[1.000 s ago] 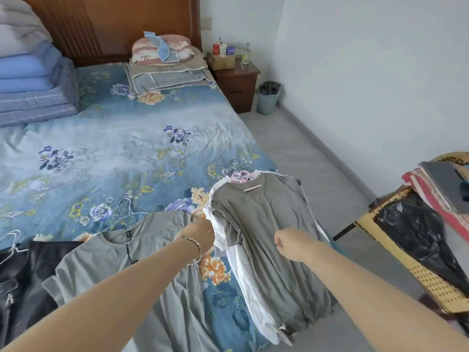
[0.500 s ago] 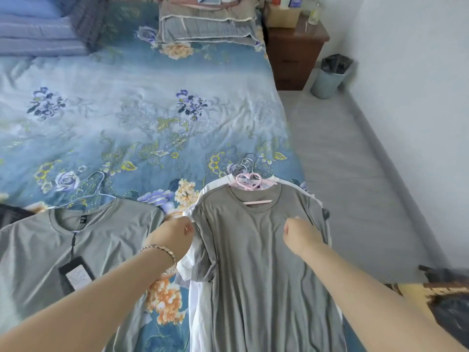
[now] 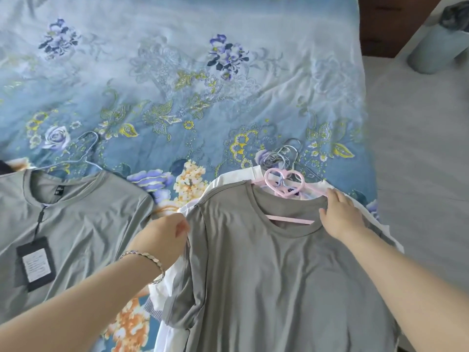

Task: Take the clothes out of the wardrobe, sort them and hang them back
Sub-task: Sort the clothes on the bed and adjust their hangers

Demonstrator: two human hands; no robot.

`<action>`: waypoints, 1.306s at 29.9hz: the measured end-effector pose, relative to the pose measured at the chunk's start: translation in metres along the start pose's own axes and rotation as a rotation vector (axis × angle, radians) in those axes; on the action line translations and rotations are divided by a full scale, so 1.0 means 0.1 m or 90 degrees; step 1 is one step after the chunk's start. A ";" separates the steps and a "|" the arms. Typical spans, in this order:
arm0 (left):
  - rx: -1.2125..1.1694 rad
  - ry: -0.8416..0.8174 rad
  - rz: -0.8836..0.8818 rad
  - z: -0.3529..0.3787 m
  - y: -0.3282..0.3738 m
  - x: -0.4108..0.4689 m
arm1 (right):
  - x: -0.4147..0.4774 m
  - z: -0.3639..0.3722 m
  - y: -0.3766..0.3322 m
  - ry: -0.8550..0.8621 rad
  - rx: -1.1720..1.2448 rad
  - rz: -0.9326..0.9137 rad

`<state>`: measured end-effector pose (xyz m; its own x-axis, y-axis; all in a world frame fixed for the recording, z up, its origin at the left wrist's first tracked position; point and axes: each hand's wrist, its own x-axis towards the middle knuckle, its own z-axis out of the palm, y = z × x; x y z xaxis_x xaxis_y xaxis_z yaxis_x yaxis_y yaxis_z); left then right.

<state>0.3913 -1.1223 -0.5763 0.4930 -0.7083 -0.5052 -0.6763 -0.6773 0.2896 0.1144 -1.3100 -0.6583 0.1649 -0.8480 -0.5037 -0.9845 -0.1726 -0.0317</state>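
Since the earlier frame, the right hand (image 3: 342, 215) has moved from the chest of the grey T-shirt (image 3: 279, 280) up to its collar, and its fingers have uncurled. It is now lying flat on the collar's right side, fingers straight and gripping nothing, just beside the pink heart-topped hanger (image 3: 284, 182).

The left hand (image 3: 162, 241), wearing a bracelet (image 3: 144, 256), is pinching the shirt's left shoulder edge with curled fingers.

The grey T-shirt is lying face up on the floral bedsheet (image 3: 177, 85), near the bed's right edge. It is on the pink hanger, whose bar is showing through the round neckline. The fabric is plain, smooth and lightly creased. It is resting on top of white garments (image 3: 228, 180).

A second grey T-shirt (image 3: 83, 224), with a dark hang tag (image 3: 35, 262), is lying to the left on a wire hanger (image 3: 87, 148).
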 end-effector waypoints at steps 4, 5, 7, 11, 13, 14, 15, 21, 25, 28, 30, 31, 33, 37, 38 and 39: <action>-0.007 -0.001 -0.016 0.04 -0.07 0.03 | 0.27 0.03 -0.07 0.013 0.007 0.035; -0.003 -0.004 -0.024 0.04 -0.09 0.02 | 0.29 0.03 -0.08 0.026 -0.005 0.047; 0.008 -0.014 -0.050 0.04 -0.15 -0.04 | 0.28 0.00 -0.08 0.041 -0.027 0.063; -0.001 -0.016 -0.086 -0.02 -0.27 -0.13 | 0.08 -0.18 -0.05 0.102 -0.004 0.023; -0.013 -0.009 -0.096 -0.08 -0.32 -0.18 | -0.13 -0.30 -0.06 0.172 0.051 0.009; -0.022 -0.005 -0.098 -0.13 -0.34 -0.21 | -0.24 -0.36 -0.07 0.235 0.086 -0.005; -0.027 -0.002 -0.099 -0.17 -0.37 -0.24 | -0.35 -0.42 -0.08 0.301 0.113 -0.036; -0.072 0.019 -0.095 -0.53 -0.67 -0.51 | -0.98 -0.75 -0.33 0.471 0.042 -0.303; -0.067 0.030 -0.062 -0.81 -0.91 -0.67 | -1.37 -1.03 -0.56 0.376 0.012 -0.174; -0.071 0.024 -0.040 -1.07 -1.14 -0.71 | -1.70 -1.24 -0.75 0.265 -0.020 -0.123; -0.064 0.023 -0.019 -1.26 -1.31 -0.72 | -2.03 -1.35 -0.96 0.268 -0.048 -0.145; -0.055 0.022 -0.007 -1.38 -1.42 -0.73 | -2.20 -1.37 -1.11 0.308 -0.048 -0.168; -0.054 0.018 0.016 -1.52 -1.58 -0.72 | -2.46 -1.42 -1.35 0.388 -0.046 -0.193; -0.059 0.023 0.022 -1.92 -2.11 -0.59 | -2.71 -1.51 -1.93 0.507 0.009 -0.206; -0.050 0.030 0.020 -1.99 -2.25 -0.52 | -2.70 -1.51 -2.04 0.533 0.033 -0.201; -0.039 0.034 0.010 -2.06 -2.38 -0.43 | -2.69 -1.50 -2.15 0.544 0.046 -0.203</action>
<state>0.6439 -0.9712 -0.4560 0.5122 -0.7279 -0.4559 -0.6507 -0.6753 0.3471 0.2912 -1.1197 -0.3869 0.3891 -0.8529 0.3482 -0.8815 -0.4545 -0.1283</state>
